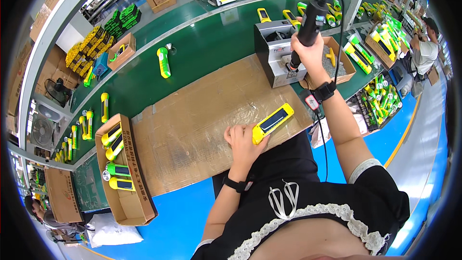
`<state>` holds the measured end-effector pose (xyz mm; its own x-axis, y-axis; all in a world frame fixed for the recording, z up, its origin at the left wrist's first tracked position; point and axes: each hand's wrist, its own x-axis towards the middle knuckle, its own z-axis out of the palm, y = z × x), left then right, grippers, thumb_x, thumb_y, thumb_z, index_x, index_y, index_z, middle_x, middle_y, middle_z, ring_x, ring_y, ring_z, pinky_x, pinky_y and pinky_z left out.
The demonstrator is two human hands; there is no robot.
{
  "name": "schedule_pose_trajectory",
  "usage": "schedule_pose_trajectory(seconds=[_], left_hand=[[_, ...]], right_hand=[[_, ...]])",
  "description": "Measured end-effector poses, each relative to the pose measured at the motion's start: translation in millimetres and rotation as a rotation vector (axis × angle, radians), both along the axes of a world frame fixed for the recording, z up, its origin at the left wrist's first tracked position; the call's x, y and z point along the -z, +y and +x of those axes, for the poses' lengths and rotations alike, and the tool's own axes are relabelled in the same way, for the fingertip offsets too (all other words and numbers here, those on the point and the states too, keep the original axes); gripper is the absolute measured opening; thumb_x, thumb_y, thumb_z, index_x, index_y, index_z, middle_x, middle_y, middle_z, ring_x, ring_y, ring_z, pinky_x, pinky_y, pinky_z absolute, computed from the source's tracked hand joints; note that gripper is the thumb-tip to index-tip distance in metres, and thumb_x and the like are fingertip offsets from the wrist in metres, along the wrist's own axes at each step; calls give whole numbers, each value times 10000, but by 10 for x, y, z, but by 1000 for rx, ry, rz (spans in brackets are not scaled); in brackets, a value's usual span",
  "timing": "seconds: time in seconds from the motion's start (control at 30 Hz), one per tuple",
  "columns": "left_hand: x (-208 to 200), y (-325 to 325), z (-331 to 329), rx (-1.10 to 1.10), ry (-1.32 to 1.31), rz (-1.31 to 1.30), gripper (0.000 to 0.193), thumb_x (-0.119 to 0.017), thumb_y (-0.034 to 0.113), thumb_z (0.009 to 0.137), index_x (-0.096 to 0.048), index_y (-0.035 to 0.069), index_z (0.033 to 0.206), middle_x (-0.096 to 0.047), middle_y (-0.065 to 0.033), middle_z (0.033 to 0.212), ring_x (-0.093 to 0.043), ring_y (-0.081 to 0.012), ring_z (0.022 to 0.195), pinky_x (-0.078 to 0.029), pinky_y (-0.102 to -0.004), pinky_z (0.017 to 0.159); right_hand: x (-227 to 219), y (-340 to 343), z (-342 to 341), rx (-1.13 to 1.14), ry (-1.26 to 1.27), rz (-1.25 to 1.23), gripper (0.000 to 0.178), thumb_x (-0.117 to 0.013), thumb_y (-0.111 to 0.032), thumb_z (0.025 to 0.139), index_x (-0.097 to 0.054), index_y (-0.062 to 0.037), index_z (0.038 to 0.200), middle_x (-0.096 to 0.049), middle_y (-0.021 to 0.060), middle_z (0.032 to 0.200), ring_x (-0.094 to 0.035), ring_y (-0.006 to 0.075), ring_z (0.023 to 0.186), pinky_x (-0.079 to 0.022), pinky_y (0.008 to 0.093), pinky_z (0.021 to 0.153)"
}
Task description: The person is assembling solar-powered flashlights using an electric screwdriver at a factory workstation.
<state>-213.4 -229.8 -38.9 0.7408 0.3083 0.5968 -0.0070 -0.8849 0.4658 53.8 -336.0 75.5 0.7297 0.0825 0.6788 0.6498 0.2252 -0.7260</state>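
My left hand is closed round the near end of a yellow flashlight, which has a dark rectangular panel facing up. The flashlight lies at a slant over the front right part of a flat cardboard sheet. My right hand grips a black electric screwdriver, held upright with its cord hanging from the top. The tip of the screwdriver points down at the front of a grey metal box-shaped machine, probably a screw feeder. Whether the tip touches it I cannot tell.
An open carton with several flashlights stands left of the sheet. A green-and-white flashlight lies on the green conveyor belt. Right of the machine sits a box of small parts holding a yellow piece. A co-worker sits far right.
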Motion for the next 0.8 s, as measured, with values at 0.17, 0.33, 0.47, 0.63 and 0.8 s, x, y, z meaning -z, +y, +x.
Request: schedule_pose_trajectory(seconds=[0.17,0.33,0.47,0.63,0.8], left_hand=[[-40,-11,-10,3,-4,23,455,-784,314,632,-613,93,991,-524,-74,917,-493,-256,930,-273,-496,939],[-5,-41,-11,7,18,-3,439,-777,300,633,-610,90,981,-563,-64,918,-500,-264,951,-279,-479,939],[15,-25,-13,-7,7,-15,431,-775,291,634,-607,87,976,-560,-68,909,-497,-270,962,-280,-482,940],[-4,20,-7,17,2,-41,425,-773,293,637,-607,80,966,-554,-73,904,-492,-278,969,-287,-488,937],[24,39,9,23,-36,-43,427,-777,292,616,-605,88,949,-544,-68,905,-483,-281,979,-292,-478,938]], right_hand=[[-152,-29,-123,-136,77,-50,456,-611,24,703,-527,-20,1149,-577,14,688,-540,86,546,-445,238,516],[-210,-210,-592,-286,191,74,454,-567,67,751,-471,26,1193,-564,42,678,-555,114,553,-460,261,535],[-158,-236,-960,-372,108,120,530,-578,0,764,-347,13,1240,-501,74,689,-518,170,541,-455,333,558],[-105,-103,-1352,-605,211,124,588,-607,-70,796,-293,-22,1290,-469,59,679,-511,169,556,-457,341,574],[5,93,-1521,-726,188,76,592,-598,-92,812,-284,-36,1311,-470,54,699,-515,168,563,-464,343,591]])
